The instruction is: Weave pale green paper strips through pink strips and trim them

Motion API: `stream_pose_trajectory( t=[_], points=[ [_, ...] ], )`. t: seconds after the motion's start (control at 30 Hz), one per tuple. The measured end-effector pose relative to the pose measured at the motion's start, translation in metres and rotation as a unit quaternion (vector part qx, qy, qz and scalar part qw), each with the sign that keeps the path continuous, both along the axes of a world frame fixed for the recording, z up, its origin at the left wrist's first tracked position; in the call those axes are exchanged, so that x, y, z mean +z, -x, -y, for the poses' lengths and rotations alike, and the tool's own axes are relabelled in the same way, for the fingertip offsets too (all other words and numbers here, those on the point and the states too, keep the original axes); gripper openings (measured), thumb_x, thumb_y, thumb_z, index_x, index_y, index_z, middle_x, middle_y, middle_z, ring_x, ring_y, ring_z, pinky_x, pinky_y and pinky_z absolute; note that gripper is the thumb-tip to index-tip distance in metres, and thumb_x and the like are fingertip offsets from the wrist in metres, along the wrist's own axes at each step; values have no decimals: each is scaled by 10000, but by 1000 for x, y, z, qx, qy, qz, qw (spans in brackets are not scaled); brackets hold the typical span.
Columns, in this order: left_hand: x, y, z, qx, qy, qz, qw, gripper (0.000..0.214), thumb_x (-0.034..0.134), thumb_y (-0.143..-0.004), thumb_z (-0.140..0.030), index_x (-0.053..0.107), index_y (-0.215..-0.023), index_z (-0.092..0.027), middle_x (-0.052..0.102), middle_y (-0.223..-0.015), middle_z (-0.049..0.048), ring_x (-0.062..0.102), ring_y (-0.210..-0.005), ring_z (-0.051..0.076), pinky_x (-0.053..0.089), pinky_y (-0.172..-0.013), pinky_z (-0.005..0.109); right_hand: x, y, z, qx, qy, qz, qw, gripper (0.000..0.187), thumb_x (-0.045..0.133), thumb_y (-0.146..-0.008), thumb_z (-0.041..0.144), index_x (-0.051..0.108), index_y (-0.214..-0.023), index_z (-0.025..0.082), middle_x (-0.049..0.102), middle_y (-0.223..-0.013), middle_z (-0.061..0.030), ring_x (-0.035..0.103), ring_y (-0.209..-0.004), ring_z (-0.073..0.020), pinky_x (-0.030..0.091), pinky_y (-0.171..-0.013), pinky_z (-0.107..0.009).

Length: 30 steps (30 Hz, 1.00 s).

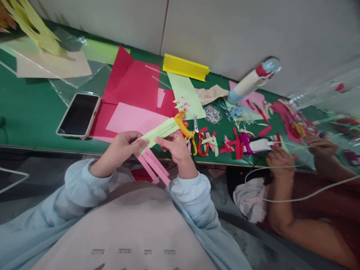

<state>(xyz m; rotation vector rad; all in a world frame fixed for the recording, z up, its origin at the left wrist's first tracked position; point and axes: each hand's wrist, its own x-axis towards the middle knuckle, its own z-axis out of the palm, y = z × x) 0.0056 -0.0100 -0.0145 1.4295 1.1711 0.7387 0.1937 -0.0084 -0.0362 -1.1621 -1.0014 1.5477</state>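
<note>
Two hands meet just over the near edge of the desk (33,123), both pinching one bundle of paper strips. The left hand (123,144) grips the bundle where the pale green strips (160,131) and the pink strips (153,165) cross, thumb on top; the right hand (174,146) closes on the same crossing from the other side. The green strips point up and away over the desk, while the pink ones hang down toward the person's lap.

Judging by this, the strips are being gathered and lined up into one bunch, and the work looks to be at its middle. A next move would call for keeping the pinch tight so that the strips do not fan out or slip.

Just beyond the right hand lie yellow-handled scissors (184,129) and red-handled scissors (201,144), among red and green offcuts. Further left sits a phone (78,114), face up, beside red paper sheets (135,84) and a pink sheet (132,118). To the right, a co-worker's hand (278,159) rests near a glue gun (257,144). Against the wall stand a folded yellow sheet (185,67) and a white bottle (250,82), tilted.
</note>
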Motion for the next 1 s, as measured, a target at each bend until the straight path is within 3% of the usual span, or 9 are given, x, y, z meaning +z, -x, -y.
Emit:
stream_pose_trajectory(
  t=[0.23,0.47,0.87,1.0],
  points=[
    [2,-2,1,6,10,2,1000,273,640,-798,-444,610,-710,-188,498,-615,-41,426,-574,107,323,-533,238,-6,0,-1,-82,13,-33,996,312,779,-625,409,579,-579,174,493,-477,67,400,-413,-48,290,-395,-200],
    [2,-1,2,-2,-5,-9,1000,297,638,-797,-460,602,-693,-185,466,-604,-39,411,-575,109,315,-533,240,-2,-2,1,12,2,-13,1000,310,857,-523,338,663,-682,156,579,-579,44,405,-465,-49,319,-405,-199],
    [0,1,2,-16,13,23,1000,286,626,-827,-432,597,-718,-170,474,-610,-44,423,-572,93,322,-520,215,-3,2,6,-2,9,-46,999,285,826,-583,361,629,-657,169,526,-544,63,413,-446,-48,318,-390,-199],
    [0,2,2,-14,5,9,1000,295,628,-828,-435,587,-706,-169,460,-599,-45,415,-563,92,317,-515,218,-1,5,7,-40,36,-51,997,305,825,-570,378,614,-622,164,495,-507,67,405,-444,-46,287,-382,-192]
  ],
)
